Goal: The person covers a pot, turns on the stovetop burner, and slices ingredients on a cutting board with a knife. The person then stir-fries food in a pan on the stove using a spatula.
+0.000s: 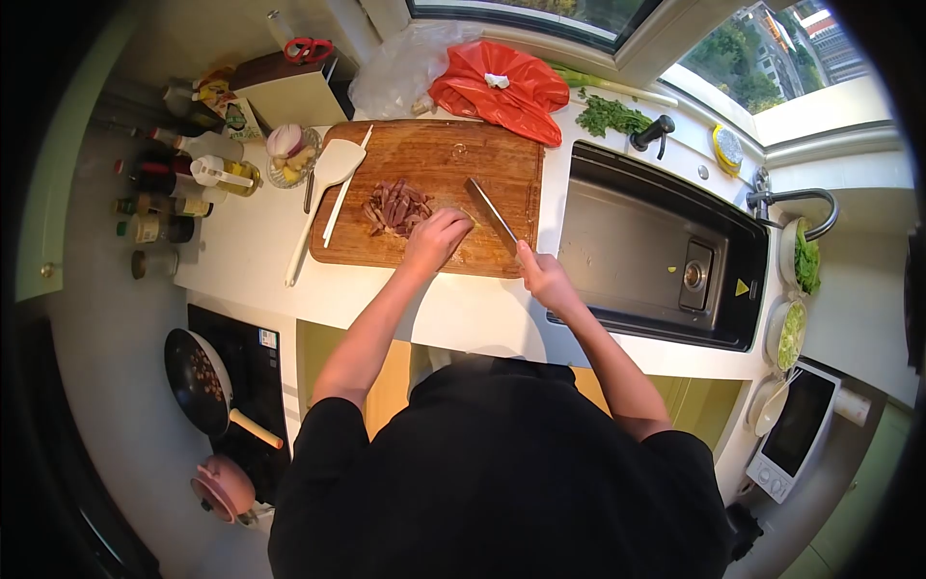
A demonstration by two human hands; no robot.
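Observation:
My right hand [544,274] is wrapped round the handle of a broad knife [494,214], whose blade stands over the right part of a wooden cutting board [434,147]. Just left of the blade, my left hand [439,237] rests low on the board with its fingers bent together; whatever lies under the fingertips is hidden. Sliced dark red meat [397,206] is piled beside that hand. A white spatula [338,164] and white chopsticks [340,203] lie across the board's left side.
Right of the board is a dark sink [627,232] with a faucet [820,198]. A red plastic bag [502,87] lies behind the board. Bottles [159,205] stand far left, above a pan [198,381] on the cooktop. Bowls [786,336] line the right edge.

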